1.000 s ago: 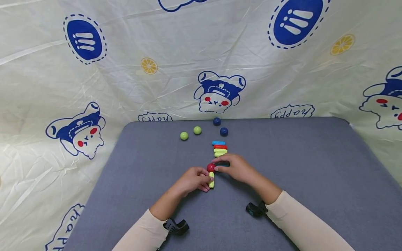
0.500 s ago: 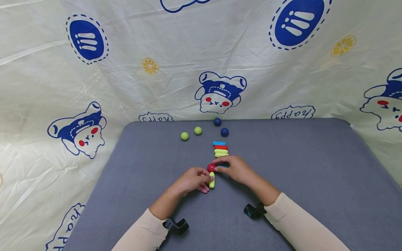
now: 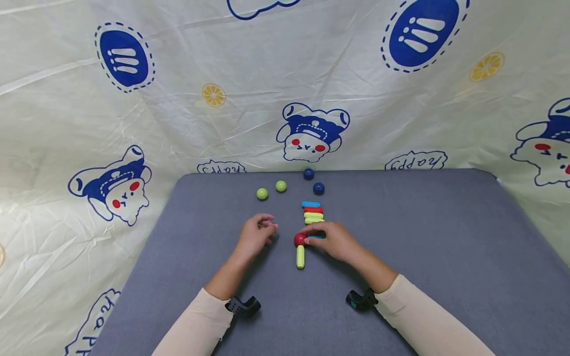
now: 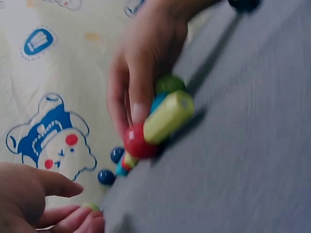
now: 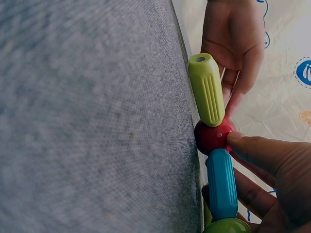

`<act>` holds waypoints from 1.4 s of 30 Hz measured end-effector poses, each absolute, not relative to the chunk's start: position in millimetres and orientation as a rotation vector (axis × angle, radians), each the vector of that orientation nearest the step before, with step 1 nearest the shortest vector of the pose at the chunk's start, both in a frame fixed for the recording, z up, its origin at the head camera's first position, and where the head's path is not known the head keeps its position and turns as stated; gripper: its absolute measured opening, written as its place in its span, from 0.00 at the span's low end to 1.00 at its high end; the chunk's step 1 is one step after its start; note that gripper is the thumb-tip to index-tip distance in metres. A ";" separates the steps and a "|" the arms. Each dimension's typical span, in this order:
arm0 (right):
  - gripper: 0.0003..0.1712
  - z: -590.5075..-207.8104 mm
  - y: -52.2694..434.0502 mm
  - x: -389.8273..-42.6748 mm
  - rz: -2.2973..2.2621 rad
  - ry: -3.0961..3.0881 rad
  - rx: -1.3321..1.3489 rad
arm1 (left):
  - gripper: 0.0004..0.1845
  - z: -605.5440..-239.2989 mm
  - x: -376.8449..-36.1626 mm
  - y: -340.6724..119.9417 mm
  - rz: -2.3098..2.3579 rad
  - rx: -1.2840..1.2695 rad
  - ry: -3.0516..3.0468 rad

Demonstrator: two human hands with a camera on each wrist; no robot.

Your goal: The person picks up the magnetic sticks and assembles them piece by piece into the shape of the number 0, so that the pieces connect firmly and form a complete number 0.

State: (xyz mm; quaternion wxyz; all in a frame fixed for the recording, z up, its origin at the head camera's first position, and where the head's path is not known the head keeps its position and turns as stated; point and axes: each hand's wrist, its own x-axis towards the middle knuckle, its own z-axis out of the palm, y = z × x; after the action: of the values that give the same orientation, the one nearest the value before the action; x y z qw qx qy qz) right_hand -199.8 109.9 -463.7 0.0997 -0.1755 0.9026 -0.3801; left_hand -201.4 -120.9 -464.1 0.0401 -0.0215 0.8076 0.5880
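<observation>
The right hand (image 3: pixel 335 241) is pinching the red ball (image 3: pixel 299 240) joining green stick (image 3: pixel 300 256) and blue stick (image 5: pixel 222 184); the left hand (image 3: pixel 256 234), loosely curled and empty, is hovering at nine o'clock, likely needing another ball.

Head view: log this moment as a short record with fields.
surface: grey mat
left hand: off the pieces, fingers loosely curled, holding nothing
right hand: fingertips on the red ball
joined to red ball: green stick, blue stick
stick pile: beyond the right hand
loose balls: two green, two dark blue
</observation>
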 end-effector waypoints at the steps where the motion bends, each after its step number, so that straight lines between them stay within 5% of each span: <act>1: 0.13 -464.0 110.0 -199.8 -1.123 2.668 -0.523 | 0.18 -464.7 -204.8 -123.0 1.799 -0.072 2.523; 26: 0.13 -465.7 109.8 -197.9 -1.123 2.667 -0.501 | 0.35 -473.6 -296.9 -148.8 1.786 -0.242 2.682; 42: 0.12 -465.6 111.1 -198.2 -1.111 2.671 -0.489 | 0.16 -472.8 -287.7 -146.9 1.603 -0.081 2.793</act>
State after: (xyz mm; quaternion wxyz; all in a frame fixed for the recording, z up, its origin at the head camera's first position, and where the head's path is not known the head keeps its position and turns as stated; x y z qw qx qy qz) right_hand -198.2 111.1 -465.6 0.1039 -0.1658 0.9055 -0.3765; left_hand -287.7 -146.9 -472.8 -0.0400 -0.0251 0.8663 0.4972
